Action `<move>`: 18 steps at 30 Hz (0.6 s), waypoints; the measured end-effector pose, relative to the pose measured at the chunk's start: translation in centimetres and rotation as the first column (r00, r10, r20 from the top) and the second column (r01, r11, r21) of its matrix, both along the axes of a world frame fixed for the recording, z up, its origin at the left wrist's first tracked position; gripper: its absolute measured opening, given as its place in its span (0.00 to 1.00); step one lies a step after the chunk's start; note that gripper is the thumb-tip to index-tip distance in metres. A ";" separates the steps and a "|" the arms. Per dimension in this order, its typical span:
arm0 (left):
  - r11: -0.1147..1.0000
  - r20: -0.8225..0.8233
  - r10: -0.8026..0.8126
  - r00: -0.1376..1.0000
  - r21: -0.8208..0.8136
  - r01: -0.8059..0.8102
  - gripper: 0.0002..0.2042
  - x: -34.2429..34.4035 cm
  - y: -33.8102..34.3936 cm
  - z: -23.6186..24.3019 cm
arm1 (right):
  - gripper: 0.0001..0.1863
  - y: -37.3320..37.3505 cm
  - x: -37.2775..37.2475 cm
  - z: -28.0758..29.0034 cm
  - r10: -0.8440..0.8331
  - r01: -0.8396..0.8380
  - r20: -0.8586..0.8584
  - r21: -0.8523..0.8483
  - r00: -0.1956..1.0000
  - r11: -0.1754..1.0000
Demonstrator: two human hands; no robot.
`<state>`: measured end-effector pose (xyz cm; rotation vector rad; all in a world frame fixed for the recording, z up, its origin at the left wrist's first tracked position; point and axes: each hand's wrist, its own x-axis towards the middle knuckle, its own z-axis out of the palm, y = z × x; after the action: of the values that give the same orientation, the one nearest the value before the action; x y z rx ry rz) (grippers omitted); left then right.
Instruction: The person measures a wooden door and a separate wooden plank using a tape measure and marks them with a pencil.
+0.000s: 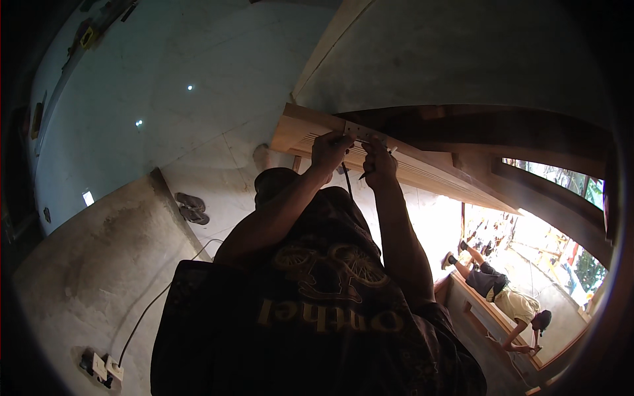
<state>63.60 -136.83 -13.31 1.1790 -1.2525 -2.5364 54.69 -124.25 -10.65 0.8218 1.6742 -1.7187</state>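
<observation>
A wooden door panel [296,129] with slatted grooves slants away to the right in front of me. On its end edge lies a flat metal hinge [357,129] with small holes. My left hand [328,154] pinches the hinge's lower left side, fingers closed against the wood. Beside it, my right hand [381,166] is closed around a pen [363,175], its dark tip pointing down-left and a pale end showing past the knuckles. The fingers of the right hand also touch the hinge's right end. Fingertips of both hands are partly hidden in shadow.
Dark wooden framing [462,135] runs behind the panel at right. A pair of sandals [191,208] lies on the tiled floor at left. A black cord [142,317] leads from a wall socket [105,369]. Another person [512,300] bends over a wooden frame at lower right.
</observation>
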 end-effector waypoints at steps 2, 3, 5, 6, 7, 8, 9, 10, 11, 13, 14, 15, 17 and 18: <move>1.000 0.005 0.006 1.000 -0.003 -0.006 0.13 -0.1 0.1 0.1 | 0.16 0.2 -0.1 -0.1 0.012 -0.012 0.001 0.002 1.000 1.000; 1.000 0.015 0.008 1.000 0.000 -0.008 0.13 -0.2 0.2 0.2 | 0.16 0.4 -0.1 -0.2 0.017 -0.017 0.001 0.004 1.000 1.000; 1.000 0.036 0.016 0.999 0.002 -0.016 0.12 -0.3 0.3 0.1 | 0.18 0.5 0.0 0.4 0.053 -0.053 -0.014 0.008 0.998 0.999; 1.000 0.044 0.017 0.999 -0.008 -0.017 0.12 -0.3 0.4 0.1 | 0.19 0.7 0.2 0.7 0.071 -0.071 -0.021 0.010 0.997 0.997; 1.000 0.051 0.017 0.999 -0.015 -0.016 0.12 -0.3 0.4 0.1 | 0.21 1.3 0.3 0.7 0.115 -0.110 -0.071 0.068 0.991 0.992; 1.000 0.058 0.017 0.998 -0.023 -0.015 0.12 -0.3 0.4 0.0 | 0.22 2.1 0.3 0.8 0.162 -0.147 -0.118 0.127 0.980 0.981; 1.000 0.047 0.004 0.999 -0.012 -0.004 0.12 -0.3 0.4 0.0 | 0.24 2.9 0.2 0.9 0.210 -0.179 -0.161 0.188 0.964 0.966; 1.000 0.038 -0.005 0.999 -0.003 0.005 0.12 -0.2 0.2 -0.2 | 0.23 3.4 0.3 1.5 0.215 -0.164 -0.207 0.240 0.954 0.957; 1.000 0.030 -0.014 0.999 0.005 0.014 0.13 -0.1 0.1 -0.2 | 0.21 4.0 0.2 2.1 0.223 -0.146 -0.253 0.290 0.942 0.946; 1.000 0.019 0.013 1.000 -0.004 -0.013 0.13 -0.3 0.4 -0.2 | 0.24 3.9 0.1 3.9 0.232 -0.069 -0.370 0.405 0.899 0.912; 1.000 0.013 0.027 1.000 -0.010 -0.027 0.14 -0.3 0.4 -0.1 | 0.26 4.0 -0.6 4.6 0.120 0.005 -0.359 0.328 0.926 0.945; 1.000 0.012 0.030 0.999 -0.003 -0.030 0.14 -0.4 0.5 0.0 | 0.28 4.4 -1.2 5.2 0.242 -0.055 -0.418 0.411 0.876 0.910; 0.999 0.011 0.034 0.999 0.014 -0.035 0.14 -0.3 0.5 0.2 | 0.27 4.4 -2.0 6.4 0.429 -0.199 -0.486 0.454 0.762 0.868; 0.999 0.023 0.033 0.999 0.011 -0.033 0.14 -0.3 0.4 0.2 | 0.26 4.1 -2.4 6.8 0.488 -0.295 -0.514 0.413 0.706 0.862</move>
<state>63.32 -136.46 -13.06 1.2237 -1.2147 -2.5167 52.31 -120.15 -3.82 -0.0399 2.3766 -1.5051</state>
